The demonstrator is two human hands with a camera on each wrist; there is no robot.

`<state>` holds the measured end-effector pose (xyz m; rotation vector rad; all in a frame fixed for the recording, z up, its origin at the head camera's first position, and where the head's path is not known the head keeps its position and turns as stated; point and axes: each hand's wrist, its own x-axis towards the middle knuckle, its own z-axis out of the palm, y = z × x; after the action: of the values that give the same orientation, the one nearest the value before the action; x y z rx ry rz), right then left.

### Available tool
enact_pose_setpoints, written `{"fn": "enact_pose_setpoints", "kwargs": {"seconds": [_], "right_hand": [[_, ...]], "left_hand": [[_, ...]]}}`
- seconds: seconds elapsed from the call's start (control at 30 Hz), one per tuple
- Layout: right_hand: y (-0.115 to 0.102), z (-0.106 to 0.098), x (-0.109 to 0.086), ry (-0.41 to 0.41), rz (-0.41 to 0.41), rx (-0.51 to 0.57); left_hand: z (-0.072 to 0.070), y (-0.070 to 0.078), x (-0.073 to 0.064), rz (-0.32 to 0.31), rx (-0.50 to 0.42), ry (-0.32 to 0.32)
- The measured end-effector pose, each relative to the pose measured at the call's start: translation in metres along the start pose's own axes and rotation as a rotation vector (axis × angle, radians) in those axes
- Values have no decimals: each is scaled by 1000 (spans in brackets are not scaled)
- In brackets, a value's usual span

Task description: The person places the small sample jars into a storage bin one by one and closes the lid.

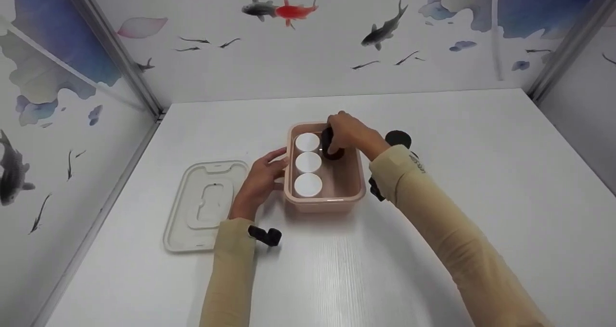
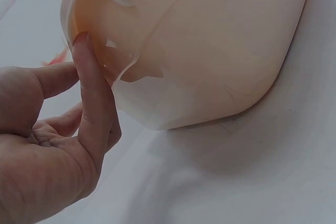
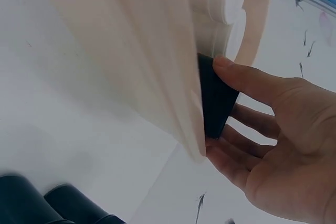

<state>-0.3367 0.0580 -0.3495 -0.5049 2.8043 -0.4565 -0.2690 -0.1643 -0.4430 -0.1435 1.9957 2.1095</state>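
Note:
A pink plastic storage box (image 1: 325, 200) stands on the table without its cover. Three round white-topped containers (image 1: 308, 185) line its left side. My right hand (image 1: 347, 132) reaches over the box's far right part and grips a black canister (image 3: 215, 95) between thumb and fingers. The canister is inside the box, beside the white-topped row, partly hidden by the hand and the box wall. On the other side, my left hand (image 1: 262, 178) touches the outside of the box's left wall, its fingertips right under the rim in the left wrist view.
A pale rectangular lid (image 1: 175, 221) lies flat on the table left of the box, partly behind the left forearm. More black canisters (image 3: 79, 205) stand right of the box, partly covered by the right arm. Printed wall panels (image 1: 327, 71) border the table.

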Motion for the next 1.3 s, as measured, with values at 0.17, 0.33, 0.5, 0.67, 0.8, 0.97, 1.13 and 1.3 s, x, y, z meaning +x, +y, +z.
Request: {"fn": "enact_pose_setpoints", "kwargs": {"seconds": [0.17,0.33,0.5,0.67,0.8,0.97,1.13,1.3], "right_hand": [[4,8,-1,-4,-18,-15],[8,15,1,9,-32,-45],[9,19,1,28,-37,-66],[8,10,-4,33,-79,-43],[5,2,-13,33,-122,-12],[7,-1,-29,72,-158,32],[14,-1,-44,155,-196,76],[18,0,-59,204,-192,133]], "left_hand": [[4,-1,0,2,2,-9],[6,-2,0,4,6,-14],[7,-3,1,-8,13,3],[5,-3,0,-15,17,10],[2,-2,0,-17,6,6],[0,0,-1,-18,4,5],[0,2,0,-25,12,2],[1,3,0,-20,17,-1]]}}
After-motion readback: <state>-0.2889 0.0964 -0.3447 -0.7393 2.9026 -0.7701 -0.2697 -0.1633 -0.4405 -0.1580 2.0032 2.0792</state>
